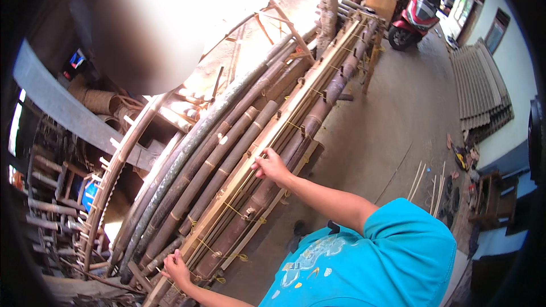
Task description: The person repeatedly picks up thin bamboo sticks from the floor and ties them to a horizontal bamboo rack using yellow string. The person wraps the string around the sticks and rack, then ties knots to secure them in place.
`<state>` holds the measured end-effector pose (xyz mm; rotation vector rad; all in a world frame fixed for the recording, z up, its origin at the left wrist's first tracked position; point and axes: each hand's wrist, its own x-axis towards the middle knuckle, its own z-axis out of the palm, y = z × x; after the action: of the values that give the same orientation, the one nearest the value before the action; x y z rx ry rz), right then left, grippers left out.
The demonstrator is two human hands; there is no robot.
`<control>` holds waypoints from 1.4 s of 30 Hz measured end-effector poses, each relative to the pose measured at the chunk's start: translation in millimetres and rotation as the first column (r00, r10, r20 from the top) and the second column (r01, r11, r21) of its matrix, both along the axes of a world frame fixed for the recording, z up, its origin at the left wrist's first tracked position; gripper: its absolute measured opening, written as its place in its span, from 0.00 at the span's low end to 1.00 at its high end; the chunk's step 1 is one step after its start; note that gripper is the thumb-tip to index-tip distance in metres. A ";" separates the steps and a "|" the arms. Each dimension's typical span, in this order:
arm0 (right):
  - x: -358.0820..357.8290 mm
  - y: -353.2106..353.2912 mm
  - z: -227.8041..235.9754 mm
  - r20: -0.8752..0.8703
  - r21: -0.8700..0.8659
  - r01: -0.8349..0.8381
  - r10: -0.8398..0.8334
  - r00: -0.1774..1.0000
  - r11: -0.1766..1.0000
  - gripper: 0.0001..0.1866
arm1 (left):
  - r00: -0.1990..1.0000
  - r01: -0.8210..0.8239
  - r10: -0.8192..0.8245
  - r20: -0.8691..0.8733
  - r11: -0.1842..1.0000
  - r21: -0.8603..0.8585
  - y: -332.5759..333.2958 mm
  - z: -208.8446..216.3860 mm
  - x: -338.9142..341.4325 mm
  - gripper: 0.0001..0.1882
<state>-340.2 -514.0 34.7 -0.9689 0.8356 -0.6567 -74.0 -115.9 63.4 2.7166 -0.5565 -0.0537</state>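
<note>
A long pale split-bamboo strip lies lengthwise on a rack, next to several thinner dark strips. Beside them runs a thick brown bamboo pole with short dark pegs along it. Yellow ties loop around the pole and strips at intervals. My right hand is over the strips midway along, its fingers curled in. At the near end, my left hand has bent fingers at the pale strip's edge. Whatever either hand pinches is too small to make out.
Several dark bamboo poles lie left of the rack. A curved pegged frame stands farther left. A concrete post rises at the far end. Right of the walkway are a red motorbike, corrugated sheets and thin sticks.
</note>
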 end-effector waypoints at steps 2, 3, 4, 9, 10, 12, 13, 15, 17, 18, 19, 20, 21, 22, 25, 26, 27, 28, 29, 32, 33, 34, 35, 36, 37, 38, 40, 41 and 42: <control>-14.3 -11.2 18.4 -0.049 0.144 -0.207 0.216 0.975 0.968 0.30 | 1.000 -0.014 0.013 0.010 0.998 0.056 -5.0 -2.2 6.6 0.23; -27.1 -19.1 24.9 -0.053 0.182 -0.269 0.283 0.958 0.946 0.29 | 1.000 0.003 -0.002 -0.020 0.997 0.083 -14.7 3.0 5.6 0.24; -39.9 -26.0 28.0 -0.051 0.218 -0.338 0.356 0.933 0.916 0.27 | 1.000 0.003 0.001 -0.031 0.994 0.114 -18.3 0.4 9.2 0.24; -147.1 -59.5 3.9 -0.137 0.133 -0.249 0.267 0.954 0.959 0.22 | 0.997 -0.073 0.065 0.045 0.971 0.226 -56.2 -10.0 6.2 0.23; -173.7 -65.7 -2.5 -0.202 0.156 -0.172 0.202 0.958 0.973 0.21 | 0.991 -0.104 0.081 0.106 0.967 0.232 -72.4 -8.7 0.9 0.23; -227.7 -73.8 -30.6 -0.283 0.190 -0.016 0.070 0.957 0.982 0.19 | 0.991 0.109 -0.117 0.066 0.988 0.110 -127.5 7.0 -16.0 0.20; -252.8 -75.7 -39.3 -0.325 0.198 0.059 0.009 0.946 0.978 0.18 | 0.974 0.216 -0.218 0.060 0.976 0.036 -161.7 11.5 -28.1 0.19; -300.6 -79.3 -58.3 -0.328 0.232 0.134 -0.052 0.943 0.964 0.17 | 0.918 0.397 -0.395 0.035 0.916 -0.057 -241.4 28.5 -64.6 0.18; -342.1 -85.2 -77.4 -0.324 0.260 0.189 -0.098 0.941 0.947 0.16 | 0.853 0.521 -0.521 0.023 0.850 -0.072 -321.8 41.8 -110.0 0.19; -363.3 -90.9 -88.0 -0.323 0.267 0.211 -0.119 0.939 0.940 0.15 | 0.819 0.573 -0.572 0.037 0.816 -0.075 -361.8 41.8 -133.5 0.21; -384.5 -98.0 -106.2 -0.310 0.258 0.235 -0.151 0.939 0.937 0.15 | 0.788 0.615 -0.614 0.045 0.782 -0.106 -403.6 46.3 -165.1 0.24; -404.9 -106.5 -122.2 -0.304 0.237 0.251 -0.174 0.937 0.939 0.15 | 0.755 0.653 -0.653 0.056 0.744 -0.139 -444.3 51.0 -200.4 0.27; -420.2 -116.8 -123.4 -0.345 0.235 0.269 -0.178 0.921 0.934 0.15 | 0.724 0.686 -0.686 0.070 0.708 -0.167 -479.1 54.8 -230.6 0.30; -438.2 -128.6 -131.5 -0.321 0.183 0.240 -0.173 0.931 0.953 0.15 | 0.696 0.716 -0.713 0.083 0.680 -0.157 -512.2 52.8 -254.2 0.31; -488.8 -172.3 -118.4 -0.406 0.069 0.188 -0.144 0.902 0.980 0.15 | 0.567 0.821 -0.819 0.089 0.553 -0.142 -616.0 39.9 -328.6 0.34; -508.9 -187.5 -119.8 -0.421 0.012 0.144 -0.126 0.898 0.989 0.14 | 0.499 0.860 -0.863 0.079 0.482 -0.170 -650.0 46.0 -361.9 0.35; -529.9 -202.5 -121.9 -0.440 -0.043 0.092 -0.101 0.892 0.995 0.14 | 0.453 0.882 -0.887 0.084 0.432 -0.188 -680.8 48.6 -389.5 0.34; -552.7 -219.0 -121.3 -0.423 -0.052 0.109 -0.120 0.898 0.993 0.13 | 0.444 0.873 -0.895 0.044 0.421 -0.245 -709.9 58.1 -424.6 0.34; -578.6 -237.1 -119.7 -0.407 -0.066 0.135 -0.150 0.901 0.989 0.13 | 0.393 0.894 -0.917 0.065 0.365 -0.261 -741.4 62.1 -455.3 0.34; -649.7 -291.9 -119.6 -0.464 -0.041 0.210 -0.205 0.862 0.977 0.12 | 0.291 0.924 -0.951 0.099 0.253 -0.288 -829.7 61.2 -521.4 0.33; -669.0 -312.2 -115.2 -0.455 -0.068 0.245 -0.249 0.855 0.967 0.12 | 0.294 0.925 -0.952 0.082 0.262 -0.276 -856.3 63.3 -540.9 0.32; -684.1 -333.0 -108.9 -0.444 -0.100 0.281 -0.296 0.846 0.954 0.13 | 0.296 0.926 -0.953 0.070 0.268 -0.267 -882.8 65.4 -558.4 0.32; -696.2 -354.5 -103.5 -0.420 -0.091 0.332 -0.339 0.842 0.939 0.13 | 0.299 0.926 -0.953 0.057 0.275 -0.257 -907.8 66.4 -571.7 0.31; -705.2 -376.4 -95.8 -0.396 -0.080 0.386 -0.385 0.834 0.919 0.13 | 0.317 0.926 -0.946 0.067 0.293 -0.237 -934.2 62.8 -582.3 0.30; -712.4 -397.2 -92.6 -0.372 -0.071 0.438 -0.431 0.822 0.896 0.14 | 0.334 0.925 -0.939 0.080 0.311 -0.218 -960.7 57.2 -590.8 0.30; -716.8 -417.2 -92.7 -0.369 -0.054 0.443 -0.430 0.824 0.895 0.14 | 0.354 0.923 -0.931 0.093 0.331 -0.198 -986.8 49.7 -596.7 0.29; -723.2 -460.8 -96.0 -0.361 -0.025 0.442 -0.420 0.833 0.897 0.13 | 0.381 0.914 -0.906 0.183 0.340 -0.221 -1041.1 15.7 -591.0 0.26; -721.7 -483.7 -98.4 -0.360 -0.009 0.398 -0.374 0.854 0.917 0.14 | 0.408 0.904 -0.888 0.213 0.362 -0.226 -1069.8 -10.1 -575.2 0.26; -719.4 -504.2 -103.6 -0.361 0.005 0.358 -0.332 0.871 0.934 0.14 | 0.431 0.896 -0.869 0.242 0.378 -0.235 -1095.8 -28.8 -565.8 0.25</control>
<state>-1059.6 -1018.3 -68.9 -0.8913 1.3696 -0.7617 -639.8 -1211.6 34.6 1.7666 -1.8269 -0.1134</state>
